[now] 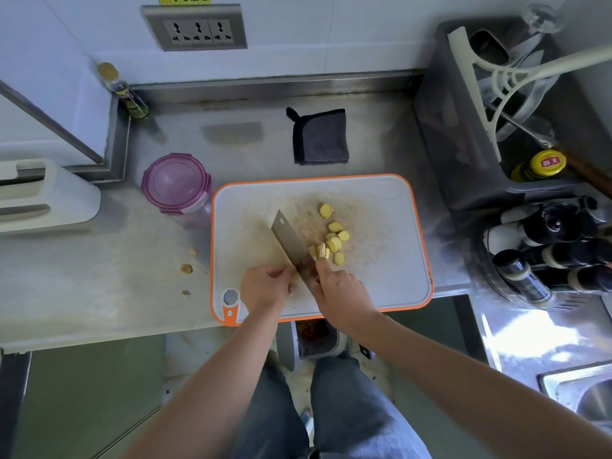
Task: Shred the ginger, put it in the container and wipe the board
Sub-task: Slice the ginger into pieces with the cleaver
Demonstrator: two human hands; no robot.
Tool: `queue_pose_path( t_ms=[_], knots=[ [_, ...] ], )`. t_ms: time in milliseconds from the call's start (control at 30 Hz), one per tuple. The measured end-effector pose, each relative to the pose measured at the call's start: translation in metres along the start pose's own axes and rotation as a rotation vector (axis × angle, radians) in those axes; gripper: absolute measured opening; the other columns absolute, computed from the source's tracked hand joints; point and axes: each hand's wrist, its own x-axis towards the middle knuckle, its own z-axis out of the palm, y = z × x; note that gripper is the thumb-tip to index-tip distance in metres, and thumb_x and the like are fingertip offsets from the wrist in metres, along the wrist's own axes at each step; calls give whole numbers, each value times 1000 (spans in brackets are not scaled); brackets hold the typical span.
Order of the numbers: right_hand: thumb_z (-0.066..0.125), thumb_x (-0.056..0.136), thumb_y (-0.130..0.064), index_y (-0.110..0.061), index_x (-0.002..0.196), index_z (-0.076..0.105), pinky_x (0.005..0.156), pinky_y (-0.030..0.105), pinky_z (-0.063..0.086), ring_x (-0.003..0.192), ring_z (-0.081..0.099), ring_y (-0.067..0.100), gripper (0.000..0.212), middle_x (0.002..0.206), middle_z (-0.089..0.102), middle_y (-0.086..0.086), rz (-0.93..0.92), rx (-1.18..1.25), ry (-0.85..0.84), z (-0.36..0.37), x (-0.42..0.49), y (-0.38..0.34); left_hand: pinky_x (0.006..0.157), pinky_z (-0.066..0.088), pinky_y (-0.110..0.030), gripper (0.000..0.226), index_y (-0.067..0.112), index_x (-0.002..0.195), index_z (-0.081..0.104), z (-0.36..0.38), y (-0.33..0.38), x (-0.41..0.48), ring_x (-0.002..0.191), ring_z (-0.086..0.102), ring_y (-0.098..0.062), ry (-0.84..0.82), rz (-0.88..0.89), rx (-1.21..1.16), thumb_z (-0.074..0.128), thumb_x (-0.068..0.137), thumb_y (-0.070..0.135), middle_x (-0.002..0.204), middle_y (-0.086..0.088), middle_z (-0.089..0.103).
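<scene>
On the white, orange-rimmed cutting board (381, 276) lie several yellow ginger slices (334, 241), with a few thin cut strips (320, 250) beside the cleaver (289, 241). My right hand (342, 289) grips the cleaver's handle at the board's near side, its forefinger stretched toward the strips. The blade slants away to the upper left. My left hand (265, 286) sits against the blade's left side with its fingers curled; whether it holds anything is hidden. The purple-lidded container (175, 183) stands closed left of the board. A folded grey cloth (320, 135) lies behind the board.
Three ginger scraps (186, 268) lie on the steel counter left of the board. A grey rack (463, 127) holding bottles and utensils stands at the right, with a knife block (556, 246) in front of it. A bin (314, 337) sits on the floor below the counter edge.
</scene>
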Motion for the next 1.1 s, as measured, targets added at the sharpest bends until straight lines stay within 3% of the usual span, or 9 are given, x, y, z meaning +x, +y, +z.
queue_pose_path(
  t_ms=[133, 267, 467, 633, 767, 967, 1100],
  knots=[
    [37, 98, -19, -13, 124, 32, 61, 34, 39, 68, 49, 27, 26, 78, 50, 7, -27, -30, -22, 3, 2, -7, 79, 58, -44, 29, 16, 53, 67, -1, 0, -2, 70, 71, -30, 5, -144, -140, 75, 81, 22, 63, -10, 71],
    [39, 96, -15, -13, 116, 37, 59, 32, 36, 68, 50, 28, 20, 76, 51, 7, -36, 23, -5, -3, 5, -5, 81, 58, -43, 27, 16, 56, 67, 0, 2, -4, 69, 71, -27, 10, -195, -218, 76, 81, 18, 62, -6, 69],
    [40, 96, -18, -12, 119, 38, 60, 32, 37, 68, 48, 26, 24, 77, 49, 6, -42, 55, 53, -14, -1, -2, 77, 60, -36, 10, 4, 83, 74, 6, 4, -9, 55, 67, -18, 32, -248, -325, 76, 81, 13, 68, -6, 71],
    [39, 97, -17, -11, 119, 38, 59, 31, 32, 65, 43, 24, 23, 74, 44, 4, -52, 3, 11, -16, -9, -3, 83, 58, -44, 24, 20, 62, 64, 9, 2, -11, 63, 71, -24, 50, -209, -335, 76, 82, 16, 61, 0, 68],
    [38, 96, -15, -12, 118, 37, 60, 31, 33, 66, 44, 24, 23, 67, 36, 0, -40, -20, -5, -17, -15, -2, 81, 58, -46, 23, 20, 62, 65, 12, 1, -11, 66, 71, -25, 59, -189, -334, 75, 82, 16, 63, -3, 70],
    [39, 96, -14, -12, 120, 35, 62, 32, 37, 69, 49, 24, 24, 77, 46, 4, -36, -44, -47, -19, -14, -5, 76, 59, -47, 10, 8, 78, 73, 13, 1, -11, 62, 69, -23, 59, -151, -302, 74, 83, 16, 65, -6, 71],
    [41, 94, -9, -12, 120, 35, 61, 31, 37, 69, 50, 23, 27, 79, 49, 4, -26, -42, -69, -15, -7, -8, 78, 59, -46, 23, 23, 60, 68, 15, -1, -10, 66, 71, -24, 73, -112, -258, 75, 82, 18, 62, -3, 71]
  ],
)
